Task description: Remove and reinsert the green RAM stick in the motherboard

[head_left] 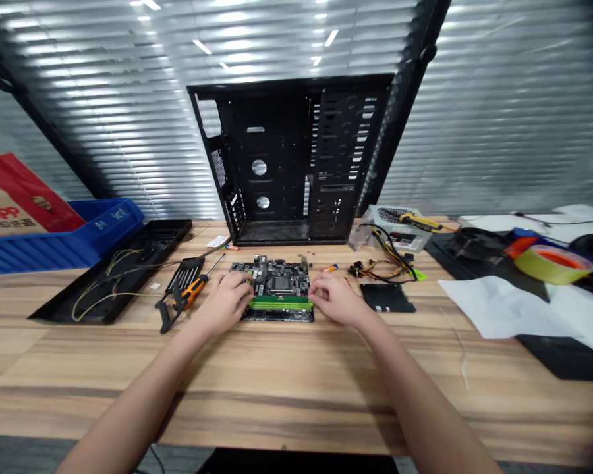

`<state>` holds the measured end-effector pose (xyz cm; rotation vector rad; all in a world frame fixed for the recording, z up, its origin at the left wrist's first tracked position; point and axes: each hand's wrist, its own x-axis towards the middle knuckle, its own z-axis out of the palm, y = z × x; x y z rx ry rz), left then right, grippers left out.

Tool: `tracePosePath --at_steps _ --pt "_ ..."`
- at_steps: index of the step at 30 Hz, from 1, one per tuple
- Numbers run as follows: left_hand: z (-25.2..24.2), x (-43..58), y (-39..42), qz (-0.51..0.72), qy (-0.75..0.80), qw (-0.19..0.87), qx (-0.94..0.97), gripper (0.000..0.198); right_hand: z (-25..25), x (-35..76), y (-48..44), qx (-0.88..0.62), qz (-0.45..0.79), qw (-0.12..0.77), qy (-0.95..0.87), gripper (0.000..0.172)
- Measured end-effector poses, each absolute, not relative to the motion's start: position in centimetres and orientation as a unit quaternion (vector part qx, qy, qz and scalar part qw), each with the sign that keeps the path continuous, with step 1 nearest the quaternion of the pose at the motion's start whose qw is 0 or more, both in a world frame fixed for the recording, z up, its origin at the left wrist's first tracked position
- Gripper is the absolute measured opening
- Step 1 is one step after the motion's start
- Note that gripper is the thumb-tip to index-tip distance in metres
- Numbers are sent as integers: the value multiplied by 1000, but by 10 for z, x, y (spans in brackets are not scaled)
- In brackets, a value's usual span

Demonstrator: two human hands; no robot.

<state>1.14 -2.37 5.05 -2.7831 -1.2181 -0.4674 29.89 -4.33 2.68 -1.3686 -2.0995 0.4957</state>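
A small motherboard lies flat on the wooden table in front of me. Across its near part runs a green RAM stick, in or just over the memory slots; I cannot tell how deep it sits. My left hand has its curled fingers at the stick's left end. At the opposite end, my right hand pinches the stick between thumb and fingers. The CPU socket shows just behind the stick. Fingertips hide both ends of the slots.
An open black computer case stands behind the board. Left lie pliers, an orange-handled screwdriver, a black side panel and a blue bin. Right are a power supply with cables, a black drive, paper and tape.
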Motion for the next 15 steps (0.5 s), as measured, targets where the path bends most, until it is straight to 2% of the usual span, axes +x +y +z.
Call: tracePosePath --at_steps 15 --pt "47 9 -23 -155 -404 40 -901 20 26 299 -43 -516 195 283 -785 9"
